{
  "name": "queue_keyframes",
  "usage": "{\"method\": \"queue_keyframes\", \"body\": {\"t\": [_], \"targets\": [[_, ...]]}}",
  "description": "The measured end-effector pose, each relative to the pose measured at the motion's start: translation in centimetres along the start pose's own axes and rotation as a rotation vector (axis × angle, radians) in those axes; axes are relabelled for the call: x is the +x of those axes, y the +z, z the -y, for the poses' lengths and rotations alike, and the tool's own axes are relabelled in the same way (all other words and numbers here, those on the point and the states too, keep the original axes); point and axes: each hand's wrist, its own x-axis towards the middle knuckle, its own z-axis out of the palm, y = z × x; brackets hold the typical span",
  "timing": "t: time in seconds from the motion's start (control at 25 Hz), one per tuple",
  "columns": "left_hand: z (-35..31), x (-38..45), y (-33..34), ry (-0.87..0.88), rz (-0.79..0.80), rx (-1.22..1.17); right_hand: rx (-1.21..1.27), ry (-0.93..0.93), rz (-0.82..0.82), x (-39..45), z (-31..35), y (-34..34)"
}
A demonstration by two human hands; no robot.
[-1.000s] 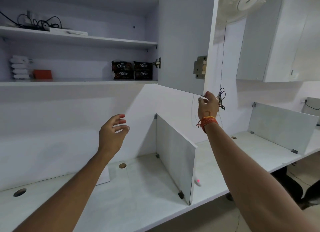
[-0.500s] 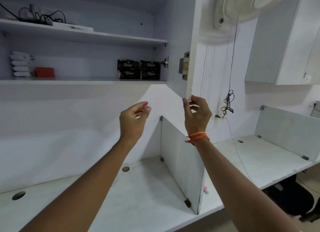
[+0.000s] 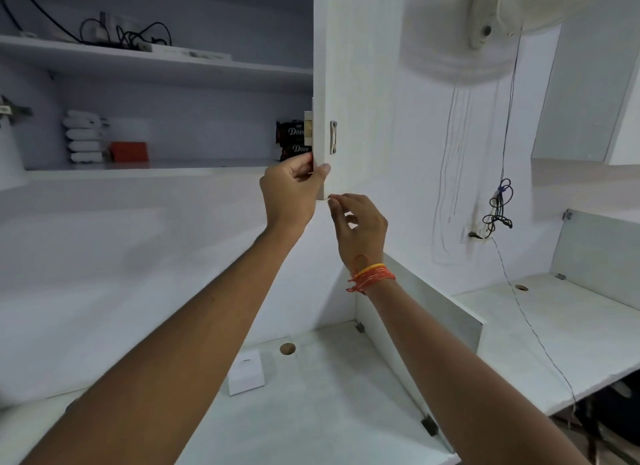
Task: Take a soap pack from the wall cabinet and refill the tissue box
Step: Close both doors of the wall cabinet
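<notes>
My left hand (image 3: 294,190) grips the lower corner of the cabinet door (image 3: 356,83), fingers curled round its free edge with the thumb on the outer face, just below the metal handle (image 3: 333,137). My right hand (image 3: 358,227) hangs just below that corner, fingers loosely bent and holding nothing; its fingertips are close to the door's bottom edge, though I can't tell if they touch. The Dove soap packs (image 3: 292,139) sit on the lower shelf (image 3: 149,168) just above and beyond my left knuckles, half hidden by the door edge. The door stands edge-on across my reach, so I judge the step in hand is getting it out of the way. I'd swing it wide to the right with the left hand, keeping the pull level so the hinges aren't strained, then reach in past the edge. The white box (image 3: 246,376) on the desk (image 3: 311,412), well below both hands, is probably the tissue box.
</notes>
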Motion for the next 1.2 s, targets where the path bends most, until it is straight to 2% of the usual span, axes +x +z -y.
{"method": "queue_keyframes", "body": {"t": [0.16,0.24,0.32,0.52,0.68,0.8,0.92,1.2], "targets": [[2.5,1.9,-1.8,0.021,-0.01,0.047,0.542,0.694,-0.094,1.6,-1.2,3.8],[3.6,2.6,-2.4,0.024,0.002,0.051,0.835,0.887,-0.078,2.5,-1.8,5.4],[4.7,3.4,-3.0,0.027,-0.006,0.082,0.997,0.942,-0.053,3.1,-2.3,7.0],[7.3,6.2,-4.4,-0.058,-0.09,0.192,1.051,0.994,0.02,3.9,-3.2,10.1],[9.5,8.3,-4.9,-0.073,-0.152,0.34,1.006,1.035,0.046,5.1,-4.0,12.1],[10.8,10.2,-4.9,-0.091,-0.186,0.47,0.868,1.095,0.117,6.6,-4.7,13.5],[11.7,12.2,-4.9,-0.122,-0.227,0.561,0.799,1.143,0.118,7.7,-5.7,15.2],[14.3,14.7,-4.4,-0.131,-0.275,0.597,0.813,1.177,0.069,8.7,-8.2,18.2]]}}
